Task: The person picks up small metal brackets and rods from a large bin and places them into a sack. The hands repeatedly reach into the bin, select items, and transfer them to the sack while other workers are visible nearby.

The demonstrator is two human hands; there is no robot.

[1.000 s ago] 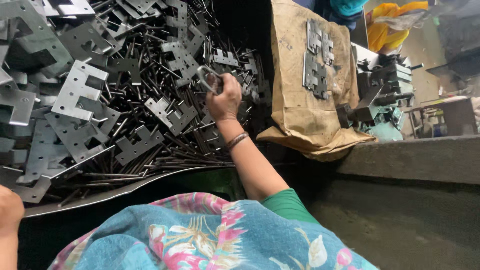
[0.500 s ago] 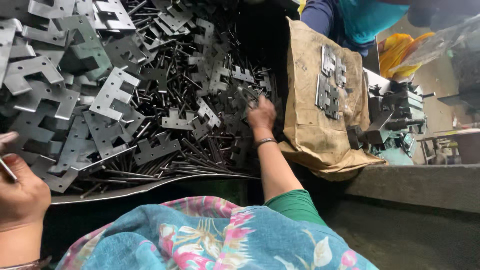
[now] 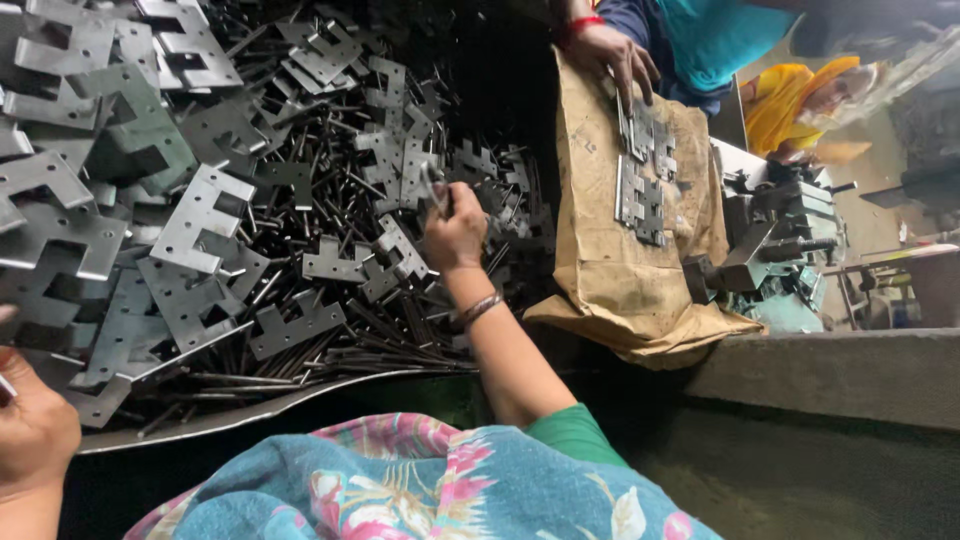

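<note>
R hand (image 3: 455, 232) gripping metal plate (image 3: 436, 188) over plate pile (image 3: 200, 230), L hand (image 3: 35, 430) low, co-worker's hand (image 3: 615, 55) on sack (image 3: 610, 270)

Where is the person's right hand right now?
In the head view, centre frame: the right hand reaches into the heap of metal plates, gripping a small metal piece, left of the brown paper sack.

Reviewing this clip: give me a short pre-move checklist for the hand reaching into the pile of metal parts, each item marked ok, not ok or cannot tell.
1. Right hand has a part in its grip: ok, it pinches a small metal piece above the pile.
2. Grip firm: cannot tell, the fingers hide the contact.
3. Left hand clear of the right arm's path: ok, it sits at the frame's lower left edge.
4. Left hand's hold: cannot tell, mostly out of frame.
5. Another person's hand apart from the reach: ok, it rests on the brown sack.
6. Pile of hinge plates and pins settled: cannot tell.
</note>
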